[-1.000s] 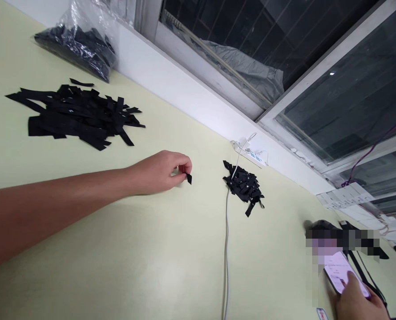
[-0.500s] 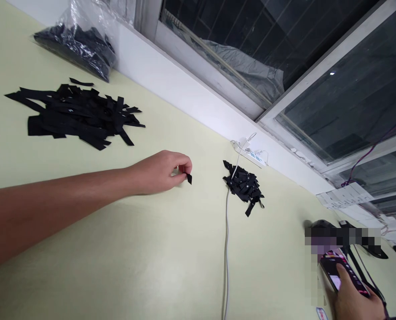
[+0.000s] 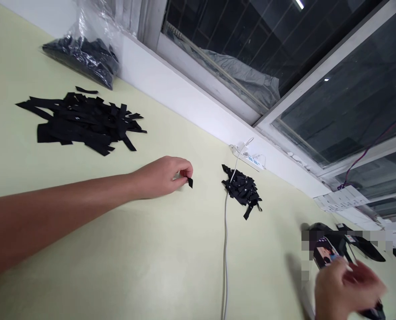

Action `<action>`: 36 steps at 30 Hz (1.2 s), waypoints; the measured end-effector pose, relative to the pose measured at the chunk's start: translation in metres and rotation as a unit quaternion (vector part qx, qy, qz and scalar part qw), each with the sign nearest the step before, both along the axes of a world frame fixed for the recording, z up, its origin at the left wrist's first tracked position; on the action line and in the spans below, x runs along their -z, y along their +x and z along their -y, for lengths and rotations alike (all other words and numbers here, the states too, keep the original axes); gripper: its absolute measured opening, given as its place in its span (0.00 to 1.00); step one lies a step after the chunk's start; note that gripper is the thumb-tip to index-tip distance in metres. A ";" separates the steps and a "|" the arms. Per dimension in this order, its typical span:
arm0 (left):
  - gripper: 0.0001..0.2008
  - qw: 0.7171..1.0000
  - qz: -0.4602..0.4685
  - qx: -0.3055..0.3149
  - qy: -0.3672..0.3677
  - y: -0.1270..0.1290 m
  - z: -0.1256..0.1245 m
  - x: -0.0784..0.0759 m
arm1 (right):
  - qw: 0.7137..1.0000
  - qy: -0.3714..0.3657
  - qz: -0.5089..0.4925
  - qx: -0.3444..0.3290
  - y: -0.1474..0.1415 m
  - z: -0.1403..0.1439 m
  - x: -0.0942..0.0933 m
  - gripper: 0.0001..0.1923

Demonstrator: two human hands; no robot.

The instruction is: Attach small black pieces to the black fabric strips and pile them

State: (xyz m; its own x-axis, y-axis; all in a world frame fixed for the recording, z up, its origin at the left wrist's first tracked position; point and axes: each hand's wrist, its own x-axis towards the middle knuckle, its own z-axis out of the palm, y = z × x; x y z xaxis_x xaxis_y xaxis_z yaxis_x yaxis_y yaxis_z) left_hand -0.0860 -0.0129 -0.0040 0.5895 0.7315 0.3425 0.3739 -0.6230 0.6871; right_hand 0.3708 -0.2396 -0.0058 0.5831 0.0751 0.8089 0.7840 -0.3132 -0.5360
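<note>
Black tab (image 3: 190, 182) pinched in left hand (image 3: 161, 176); clear bag (image 3: 84, 53) holds black strips; right hand (image 3: 346, 289) blurred, grip unclear

The right hand (image 3: 346, 286) is smeared with motion blur and cut by the bottom edge, its grip unreadable. Just above it, a phone (image 3: 325, 253) sits partly behind pixelated blocks. Beyond the left hand (image 3: 163, 176), the bag (image 3: 84, 49) runs off the top edge.
</note>
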 end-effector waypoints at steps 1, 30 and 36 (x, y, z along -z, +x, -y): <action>0.07 1.000 0.003 0.000 0.001 0.000 0.000 0.000 | 0.999 -0.020 -0.007 -0.040 -0.026 -0.016 -0.006 0.19; 0.08 0.999 0.019 0.022 0.031 0.001 0.002 -0.006 | 0.762 -0.262 -0.050 -0.590 -0.267 -0.158 -0.003 0.09; 0.08 0.999 0.010 0.028 0.039 0.001 0.001 -0.007 | 0.762 -0.255 -0.070 -0.591 -0.269 -0.159 -0.002 0.08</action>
State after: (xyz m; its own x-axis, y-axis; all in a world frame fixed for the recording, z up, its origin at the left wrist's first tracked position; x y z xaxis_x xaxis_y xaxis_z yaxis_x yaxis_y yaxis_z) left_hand -0.0849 -0.0141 0.0034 0.6206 0.6684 0.4099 0.3242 -0.6947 0.6421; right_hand 0.1019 -0.0808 -0.0042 -0.0575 0.8988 0.4345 0.6260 0.3715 -0.6856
